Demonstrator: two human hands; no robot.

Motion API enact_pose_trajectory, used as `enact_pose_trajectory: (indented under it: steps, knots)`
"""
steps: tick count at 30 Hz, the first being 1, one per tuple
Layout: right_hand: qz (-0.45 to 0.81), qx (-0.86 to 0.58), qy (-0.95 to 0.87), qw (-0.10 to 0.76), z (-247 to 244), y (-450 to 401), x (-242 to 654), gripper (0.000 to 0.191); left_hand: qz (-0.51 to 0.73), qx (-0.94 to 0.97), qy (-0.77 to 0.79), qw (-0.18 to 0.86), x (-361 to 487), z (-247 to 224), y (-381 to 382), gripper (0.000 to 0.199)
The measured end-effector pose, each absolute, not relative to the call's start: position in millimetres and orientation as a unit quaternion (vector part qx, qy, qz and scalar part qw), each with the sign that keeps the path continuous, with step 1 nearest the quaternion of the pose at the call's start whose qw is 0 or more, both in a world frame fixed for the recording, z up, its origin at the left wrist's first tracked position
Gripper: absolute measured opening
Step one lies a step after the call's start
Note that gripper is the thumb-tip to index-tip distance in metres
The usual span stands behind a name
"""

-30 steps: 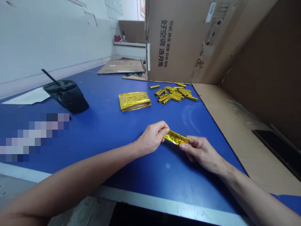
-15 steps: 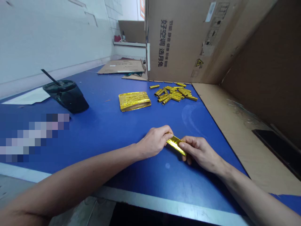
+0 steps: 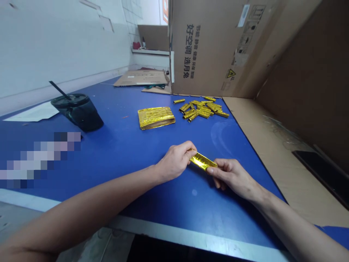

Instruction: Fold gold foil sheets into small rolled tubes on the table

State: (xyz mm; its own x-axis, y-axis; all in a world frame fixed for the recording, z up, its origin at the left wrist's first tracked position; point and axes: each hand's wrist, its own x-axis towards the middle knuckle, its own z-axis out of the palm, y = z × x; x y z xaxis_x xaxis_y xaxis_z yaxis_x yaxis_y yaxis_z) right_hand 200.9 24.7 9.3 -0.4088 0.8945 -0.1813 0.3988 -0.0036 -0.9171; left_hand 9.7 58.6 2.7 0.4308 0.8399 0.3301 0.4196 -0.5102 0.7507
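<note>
Between my two hands a shiny gold foil strip is held above the blue table. My left hand pinches its upper left end, thumb on top. At the lower right end, my right hand grips the strip between thumb and fingers. Beyond my hands lies a flat stack of gold foil sheets. To the right of the stack, several small folded gold pieces are scattered in a loose pile.
A dark cup with a straw stands at the left, beside a white sheet. A large cardboard box rises behind the gold pieces. Flat cardboard lies at the back; more covers the right side.
My left hand has moved slightly left and up with its end of the strip. The strip now lies at a shallower slant, with its right end higher. My right hand has shifted only a little.
</note>
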Motion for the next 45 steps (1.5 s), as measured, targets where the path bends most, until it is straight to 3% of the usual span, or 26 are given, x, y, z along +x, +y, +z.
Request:
enact_pose_trajectory:
  steps: [17, 27, 35, 38, 41, 45]
  knots:
    - [0.494, -0.486, -0.663, 0.285, 12, 24, 198, 0.030, 0.384, 0.771, 0.401, 0.310, 12, 1, 60, 0.015]
    - [0.538, -0.462, -0.648, 0.276, 11, 26, 199, 0.025, 0.328, 0.802, 0.386, 0.316, 17, 1, 54, 0.017]
    - [0.484, -0.481, -0.676, 0.277, 11, 24, 198, 0.028, 0.305, 0.798, 0.384, 0.351, 17, 2, 57, 0.019]
    - [0.361, -0.489, -0.738, 0.293, 8, 26, 202, 0.026, 0.329, 0.832, 0.353, 0.274, 14, 1, 61, 0.017]
    - [0.138, -0.472, -0.812, 0.314, 5, 28, 207, 0.022, 0.359, 0.869, 0.311, 0.142, 11, -1, 66, 0.017]
    - [-0.092, -0.462, -0.844, 0.257, 0, 28, 208, 0.025, 0.295, 0.913, 0.282, -0.023, 8, -6, 69, 0.022]
